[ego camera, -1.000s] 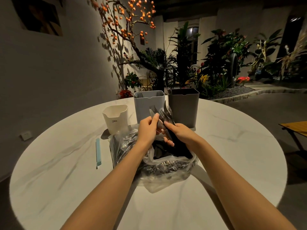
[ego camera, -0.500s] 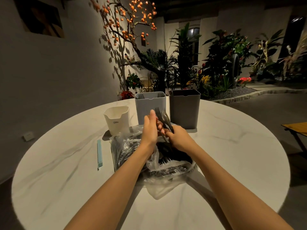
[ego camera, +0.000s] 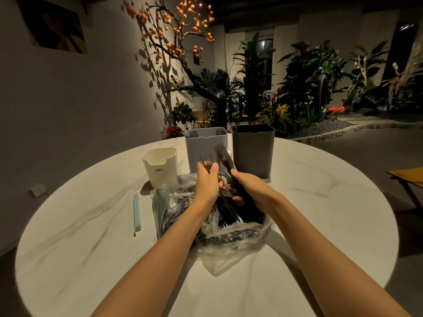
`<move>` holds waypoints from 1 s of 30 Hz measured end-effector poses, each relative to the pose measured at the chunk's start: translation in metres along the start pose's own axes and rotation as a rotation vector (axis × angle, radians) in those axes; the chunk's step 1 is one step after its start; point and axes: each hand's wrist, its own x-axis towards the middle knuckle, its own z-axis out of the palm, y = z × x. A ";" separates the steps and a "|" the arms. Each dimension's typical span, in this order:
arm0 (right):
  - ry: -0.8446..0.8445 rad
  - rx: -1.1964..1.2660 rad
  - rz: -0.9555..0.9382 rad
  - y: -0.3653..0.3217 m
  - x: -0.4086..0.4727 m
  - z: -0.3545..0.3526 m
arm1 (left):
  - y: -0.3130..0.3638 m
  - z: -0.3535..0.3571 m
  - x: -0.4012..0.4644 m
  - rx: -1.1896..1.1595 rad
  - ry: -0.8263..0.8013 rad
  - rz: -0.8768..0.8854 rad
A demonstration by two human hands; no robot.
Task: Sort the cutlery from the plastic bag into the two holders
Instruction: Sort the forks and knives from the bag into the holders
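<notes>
Above the bag (ego camera: 219, 229) near me, my left hand (ego camera: 207, 185) pinches one fork (ego camera: 207, 159); my right hand (ego camera: 249, 188) grips several. Stiff, light, probably slippery, so hold the handles. Holders (ego camera: 253, 152) stand beyond.

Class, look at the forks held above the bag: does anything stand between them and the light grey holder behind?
Nothing visible does. The left hand and right hand hold the forks above the plastic bag, right in front of the light grey holder, whose top is open. The white cup stands off to its left.

White cup (ego camera: 160, 167), blue stick (ego camera: 136, 213), marble table (ego camera: 320, 202)
</notes>
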 end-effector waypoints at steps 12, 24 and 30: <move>0.054 -0.153 -0.119 0.007 0.002 -0.003 | -0.003 -0.002 0.000 0.056 -0.068 -0.066; 0.030 -0.322 -0.126 0.000 -0.005 0.000 | -0.004 -0.007 0.004 -0.016 -0.067 -0.159; -0.015 -0.230 -0.111 -0.003 -0.008 0.002 | -0.007 -0.005 0.007 0.008 0.047 -0.152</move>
